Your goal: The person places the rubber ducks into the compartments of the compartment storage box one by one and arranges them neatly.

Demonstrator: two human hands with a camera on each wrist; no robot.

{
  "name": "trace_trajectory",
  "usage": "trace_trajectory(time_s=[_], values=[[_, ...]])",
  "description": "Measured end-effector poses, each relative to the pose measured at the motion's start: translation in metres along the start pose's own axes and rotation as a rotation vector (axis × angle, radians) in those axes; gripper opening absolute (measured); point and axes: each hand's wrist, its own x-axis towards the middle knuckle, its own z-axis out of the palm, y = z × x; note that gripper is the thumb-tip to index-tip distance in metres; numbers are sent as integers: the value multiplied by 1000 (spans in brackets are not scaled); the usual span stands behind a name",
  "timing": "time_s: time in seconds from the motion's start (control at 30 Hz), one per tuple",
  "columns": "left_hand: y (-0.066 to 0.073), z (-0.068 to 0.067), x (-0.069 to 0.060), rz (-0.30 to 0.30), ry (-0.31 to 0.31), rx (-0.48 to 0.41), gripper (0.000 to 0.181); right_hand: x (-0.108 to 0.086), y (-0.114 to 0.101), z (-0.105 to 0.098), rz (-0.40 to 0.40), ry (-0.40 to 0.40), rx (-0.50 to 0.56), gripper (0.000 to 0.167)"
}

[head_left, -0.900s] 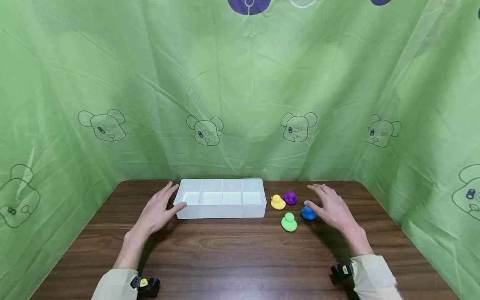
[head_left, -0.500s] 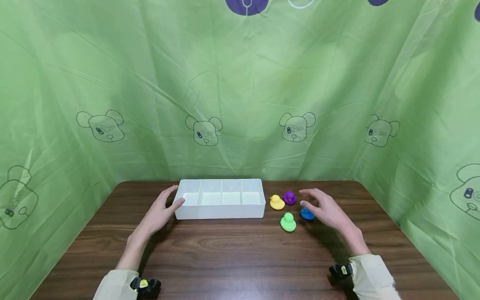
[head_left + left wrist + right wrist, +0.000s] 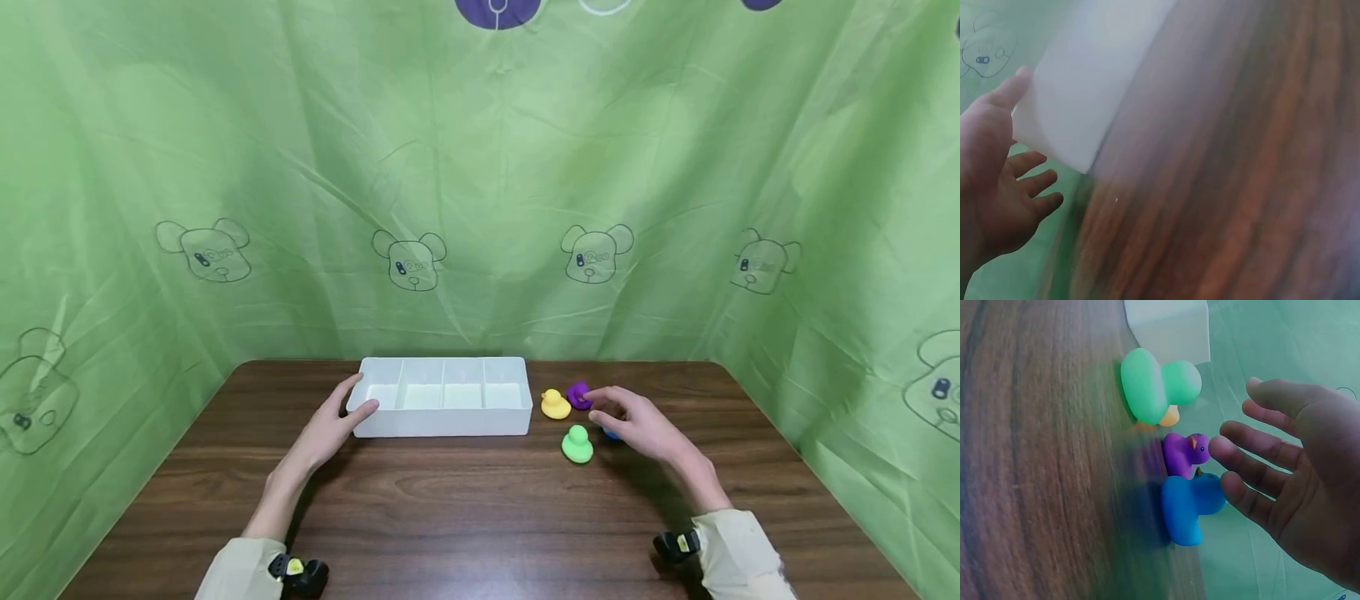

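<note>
A white four-compartment box (image 3: 442, 423) stands near the table's back edge. My left hand (image 3: 322, 433) is at its left end, thumb and fingers spread around the corner; whether it touches is hard to tell. To the box's right sit a yellow duck (image 3: 555, 405), a purple duck (image 3: 578, 395) and a green duck (image 3: 577, 445). My right hand (image 3: 648, 427) hovers over the blue duck (image 3: 1185, 509), hiding most of it in the head view. Its fingertips are close to the purple duck, relaxed and holding nothing in the right wrist view.
The brown wooden table (image 3: 465, 517) reaches back to a green curtain (image 3: 495, 183) with bear-head drawings, which also hangs along both sides. A dark device (image 3: 303, 575) is strapped at the left wrist and another (image 3: 675, 546) at the right.
My right hand has moved left, across the blue duck and closer to the purple one. My left hand has shifted slightly right, against or near the box's end. The ducks and box stay put.
</note>
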Motion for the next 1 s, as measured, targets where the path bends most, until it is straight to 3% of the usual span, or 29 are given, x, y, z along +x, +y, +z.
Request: trace_trajectory(time_s=[0.27,0.47,1.0], values=[[-4,2,-3,-12,36,-133,79,3,0,9,8,-49,13,27],[-2,13,-2,-8,49,-227,78,-1,-2,4,25,-63,-21,26],[4,33,3,-29,67,-287,77,-10,11,2,-26,-145,7,39]])
